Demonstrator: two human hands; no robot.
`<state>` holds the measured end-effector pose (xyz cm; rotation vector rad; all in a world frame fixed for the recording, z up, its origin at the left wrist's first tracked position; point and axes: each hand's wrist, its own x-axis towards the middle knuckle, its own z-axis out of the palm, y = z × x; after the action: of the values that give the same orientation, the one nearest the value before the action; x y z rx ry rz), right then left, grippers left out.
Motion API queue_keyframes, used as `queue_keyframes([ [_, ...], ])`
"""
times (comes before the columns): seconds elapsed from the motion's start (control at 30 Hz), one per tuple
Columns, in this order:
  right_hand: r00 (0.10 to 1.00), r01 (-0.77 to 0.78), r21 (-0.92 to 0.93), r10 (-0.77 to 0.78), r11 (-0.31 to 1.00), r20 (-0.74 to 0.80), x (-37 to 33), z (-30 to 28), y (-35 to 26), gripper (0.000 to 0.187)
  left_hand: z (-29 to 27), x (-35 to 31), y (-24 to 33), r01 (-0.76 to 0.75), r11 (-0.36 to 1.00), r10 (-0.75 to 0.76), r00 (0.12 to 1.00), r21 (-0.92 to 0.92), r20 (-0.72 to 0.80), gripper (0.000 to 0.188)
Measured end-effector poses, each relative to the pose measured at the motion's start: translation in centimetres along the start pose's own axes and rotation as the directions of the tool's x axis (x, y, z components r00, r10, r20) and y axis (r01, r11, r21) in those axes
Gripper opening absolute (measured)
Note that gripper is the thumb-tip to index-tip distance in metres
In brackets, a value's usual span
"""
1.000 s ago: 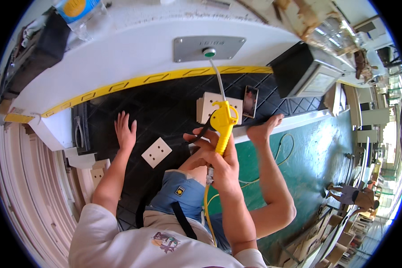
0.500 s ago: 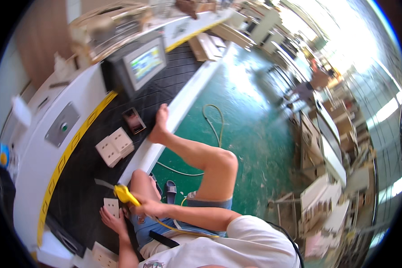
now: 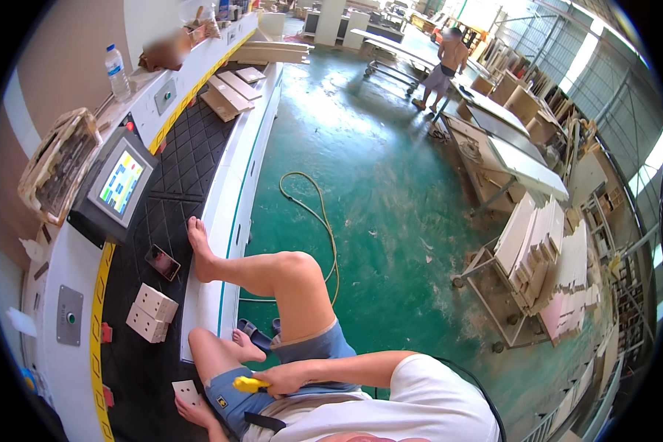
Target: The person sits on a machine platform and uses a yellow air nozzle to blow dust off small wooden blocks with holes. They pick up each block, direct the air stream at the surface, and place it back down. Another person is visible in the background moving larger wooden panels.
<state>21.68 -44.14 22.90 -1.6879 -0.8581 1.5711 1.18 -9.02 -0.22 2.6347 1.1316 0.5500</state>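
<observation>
The right hand point(image 3: 283, 377) wraps the yellow air gun point(image 3: 249, 384) above the lap, fingers curled round its handle — best aimed clear of the bare legs point(image 3: 269, 269). Beside the thigh, the left hand point(image 3: 195, 414) touches the white holed board point(image 3: 186, 390); how firmly it grips, I cannot tell — edges are safest, holes uncovered. A second ago that hand lay apart from the board; farther off, more green floor point(image 3: 390, 258) shows now.

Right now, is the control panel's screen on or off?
On: the screen is lit, showing blue, green and yellow blocks on a pale background.
</observation>
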Motion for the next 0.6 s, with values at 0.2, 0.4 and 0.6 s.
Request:
queue_keyframes([
  [0.2,0.997,0.072,-0.003,-0.072,0.997,0.004,2.6,0.3,3.2,0.066,0.0,-0.1,1.1,-0.048,0.999,0.048,0.999,0.006,0.008,0.083],
  [0.4,0.993,0.112,0.063,-0.109,0.992,-0.050,3.2,0.6,5.2,0.063,-0.5,-0.2,2.4,-0.110,0.982,0.112,0.994,-0.156,0.008,0.076],
  [0.6,0.998,0.056,0.451,-0.063,0.891,0.001,-5.0,-1.1,4.1,0.065,-2.1,2.1,5.8,0.233,0.910,-0.077,0.908,-0.342,0.411,0.061],
])
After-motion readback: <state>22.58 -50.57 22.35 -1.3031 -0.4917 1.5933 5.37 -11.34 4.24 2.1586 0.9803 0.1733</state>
